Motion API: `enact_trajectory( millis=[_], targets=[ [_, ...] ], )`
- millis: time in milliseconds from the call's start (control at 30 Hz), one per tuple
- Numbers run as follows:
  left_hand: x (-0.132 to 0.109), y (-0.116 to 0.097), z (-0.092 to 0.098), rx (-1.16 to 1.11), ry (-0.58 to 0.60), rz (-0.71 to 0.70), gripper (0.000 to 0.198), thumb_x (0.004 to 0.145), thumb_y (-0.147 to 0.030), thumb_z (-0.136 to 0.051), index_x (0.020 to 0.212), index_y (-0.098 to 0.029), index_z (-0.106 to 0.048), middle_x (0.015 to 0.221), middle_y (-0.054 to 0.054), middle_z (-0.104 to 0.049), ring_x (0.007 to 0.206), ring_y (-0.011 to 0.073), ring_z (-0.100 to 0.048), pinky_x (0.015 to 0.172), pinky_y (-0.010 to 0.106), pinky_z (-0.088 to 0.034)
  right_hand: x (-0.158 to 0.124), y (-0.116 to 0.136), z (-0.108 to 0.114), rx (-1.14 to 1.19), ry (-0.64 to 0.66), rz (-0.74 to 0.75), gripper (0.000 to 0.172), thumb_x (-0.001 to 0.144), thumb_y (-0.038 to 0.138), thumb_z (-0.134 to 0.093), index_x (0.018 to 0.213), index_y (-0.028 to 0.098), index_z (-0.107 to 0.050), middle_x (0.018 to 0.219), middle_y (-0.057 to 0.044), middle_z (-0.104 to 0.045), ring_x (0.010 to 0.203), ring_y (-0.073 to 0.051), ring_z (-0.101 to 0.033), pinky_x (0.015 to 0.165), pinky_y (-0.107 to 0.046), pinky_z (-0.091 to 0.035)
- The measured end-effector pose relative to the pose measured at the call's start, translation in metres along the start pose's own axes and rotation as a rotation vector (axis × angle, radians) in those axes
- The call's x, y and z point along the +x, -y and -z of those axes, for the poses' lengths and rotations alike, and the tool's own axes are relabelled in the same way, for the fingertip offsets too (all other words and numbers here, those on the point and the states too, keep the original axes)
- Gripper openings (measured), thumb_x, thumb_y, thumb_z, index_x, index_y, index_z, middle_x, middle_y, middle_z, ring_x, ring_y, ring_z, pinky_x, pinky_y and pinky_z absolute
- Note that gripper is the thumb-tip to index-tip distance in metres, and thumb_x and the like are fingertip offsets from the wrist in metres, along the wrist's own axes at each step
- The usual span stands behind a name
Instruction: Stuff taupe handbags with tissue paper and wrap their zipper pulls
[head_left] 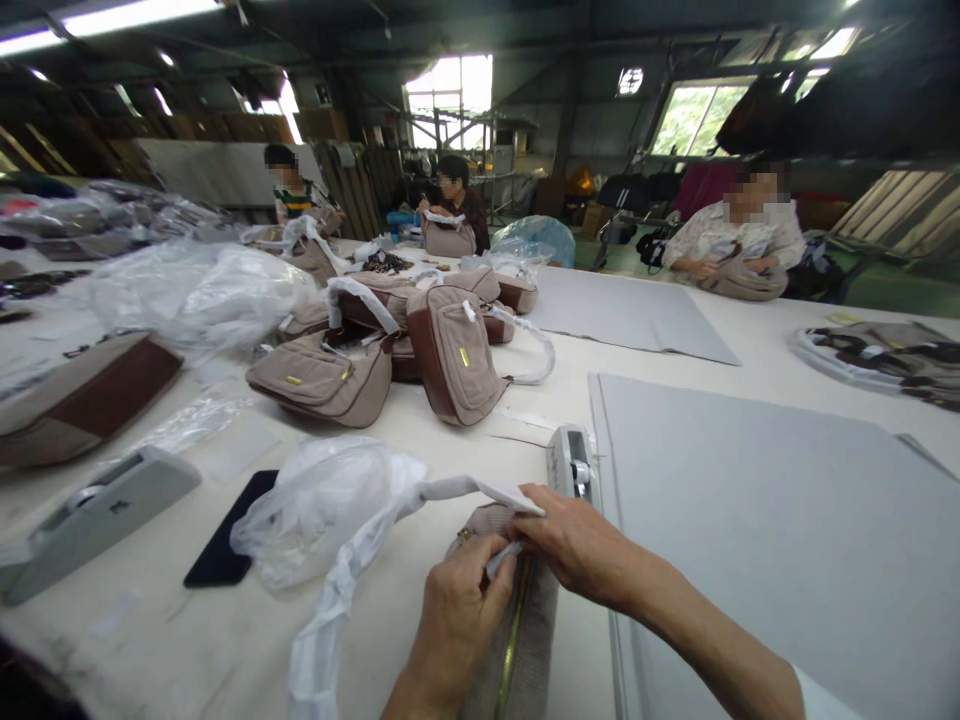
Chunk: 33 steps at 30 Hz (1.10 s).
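A beige corduroy handbag with a gold zip stands at the table's near edge. Its strap, wrapped in white paper, arches away to the left. My left hand is closed at the bag's top, thumb and fingers pinching a small end of white paper. Just to its right, my right hand has its fingers closed on the paper-wrapped strap where it meets the bag. The fingertips partly hide that join.
Finished-looking bags are heaped mid-table. A tape dispenser stands beyond my right hand; another dispenser, a black phone and crumpled clear plastic lie left. Grey sheets cover the right side. Several people work across the table.
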<state>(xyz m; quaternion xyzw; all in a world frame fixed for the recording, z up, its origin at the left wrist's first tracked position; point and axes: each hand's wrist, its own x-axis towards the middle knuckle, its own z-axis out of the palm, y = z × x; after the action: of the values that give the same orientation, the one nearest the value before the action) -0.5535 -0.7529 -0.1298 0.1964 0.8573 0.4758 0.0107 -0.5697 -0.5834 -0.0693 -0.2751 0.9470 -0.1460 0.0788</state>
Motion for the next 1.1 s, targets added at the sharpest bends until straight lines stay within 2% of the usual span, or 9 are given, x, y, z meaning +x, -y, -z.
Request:
enact_trajectory(
  millis=[133,200,267,333,433,567,700,833,1100],
  targets=[
    [-0.006,0.007,-0.013,0.154,-0.164,-0.154,0.014,0.083,-0.018,-0.045,0.082,-0.018,-0.060,0.072,0.003,-0.065,0.065,0.0166,-0.061,0.059,0.025,-0.043,-0.022,-0.006,0.004,0.268,-0.120,0.019,0.024,0.088,0.016,-0.043,0.097,0.020,-0.065,0.118,-0.010,-0.053,0.102,-0.018,-0.055,0.082,-0.030,-0.047],
    [-0.008,0.008,-0.016,0.164,-0.245,-0.179,0.014,0.083,-0.017,-0.044,0.076,-0.018,-0.057,0.066,0.002,-0.062,0.060,0.0154,-0.059,0.056,0.024,-0.042,-0.042,-0.018,0.004,0.521,-0.308,-0.067,0.025,0.088,0.022,-0.045,0.103,0.022,-0.064,0.130,-0.010,-0.048,0.111,-0.021,-0.052,0.086,-0.032,-0.047],
    [-0.010,0.008,-0.018,0.127,-0.278,-0.151,0.014,0.083,-0.018,-0.045,0.074,-0.019,-0.056,0.063,0.000,-0.059,0.057,0.0140,-0.057,0.054,0.023,-0.041,-0.063,-0.038,-0.004,0.712,-0.549,-0.326,0.026,0.085,0.032,-0.050,0.104,0.021,-0.064,0.125,-0.009,-0.053,0.103,-0.022,-0.056,0.082,-0.034,-0.049],
    [-0.012,0.007,-0.018,0.070,-0.283,-0.085,0.013,0.082,-0.020,-0.046,0.074,-0.019,-0.056,0.062,-0.002,-0.058,0.055,0.0128,-0.056,0.054,0.023,-0.041,-0.079,-0.061,-0.020,0.793,-0.663,-0.690,0.031,0.078,0.040,-0.057,0.101,0.019,-0.065,0.104,-0.007,-0.062,0.084,-0.019,-0.059,0.074,-0.032,-0.050],
    [-0.012,0.006,-0.019,0.005,-0.270,0.011,0.014,0.082,-0.022,-0.047,0.072,-0.019,-0.057,0.060,-0.003,-0.057,0.055,0.0122,-0.054,0.054,0.022,-0.040,-0.085,-0.089,-0.052,0.874,-0.548,-1.048,0.029,0.069,0.039,-0.064,0.087,0.017,-0.069,0.072,-0.002,-0.060,0.065,-0.013,-0.051,0.059,-0.025,-0.045],
    [-0.011,0.004,-0.017,-0.041,-0.229,0.065,0.015,0.082,-0.024,-0.047,0.073,-0.019,-0.059,0.061,-0.003,-0.058,0.056,0.0123,-0.053,0.054,0.022,-0.040,-0.072,-0.106,-0.081,0.995,-0.422,-1.187,0.022,0.065,0.035,-0.067,0.074,0.015,-0.067,0.051,0.005,-0.043,0.049,-0.008,-0.039,0.047,-0.019,-0.035],
    [-0.010,0.003,-0.014,-0.065,-0.223,0.101,0.016,0.081,-0.025,-0.048,0.072,-0.019,-0.059,0.060,-0.002,-0.057,0.055,0.0127,-0.052,0.053,0.022,-0.039,-0.060,-0.116,-0.085,1.135,-0.307,-1.254,0.016,0.063,0.028,-0.068,0.068,0.014,-0.063,0.046,0.009,-0.035,0.042,-0.004,-0.028,0.042,-0.017,-0.025],
    [-0.007,0.005,-0.015,-0.112,-0.206,0.135,0.016,0.080,-0.025,-0.048,0.073,-0.018,-0.060,0.059,-0.003,-0.057,0.054,0.0129,-0.052,0.053,0.022,-0.039,-0.057,-0.121,-0.082,1.249,-0.245,-1.271,0.013,0.062,0.023,-0.068,0.064,0.014,-0.059,0.043,0.009,-0.035,0.040,-0.003,-0.026,0.041,-0.016,-0.023],
    [-0.009,0.007,-0.011,-0.185,-0.153,0.191,0.018,0.080,-0.029,-0.048,0.073,-0.018,-0.060,0.057,-0.003,-0.053,0.053,0.0125,-0.049,0.052,0.022,-0.037,-0.056,-0.113,-0.077,1.391,-0.313,-1.259,0.017,0.061,0.018,-0.068,0.061,0.015,-0.050,0.044,0.009,-0.040,0.038,-0.003,-0.026,0.039,-0.016,-0.019]
  ],
)
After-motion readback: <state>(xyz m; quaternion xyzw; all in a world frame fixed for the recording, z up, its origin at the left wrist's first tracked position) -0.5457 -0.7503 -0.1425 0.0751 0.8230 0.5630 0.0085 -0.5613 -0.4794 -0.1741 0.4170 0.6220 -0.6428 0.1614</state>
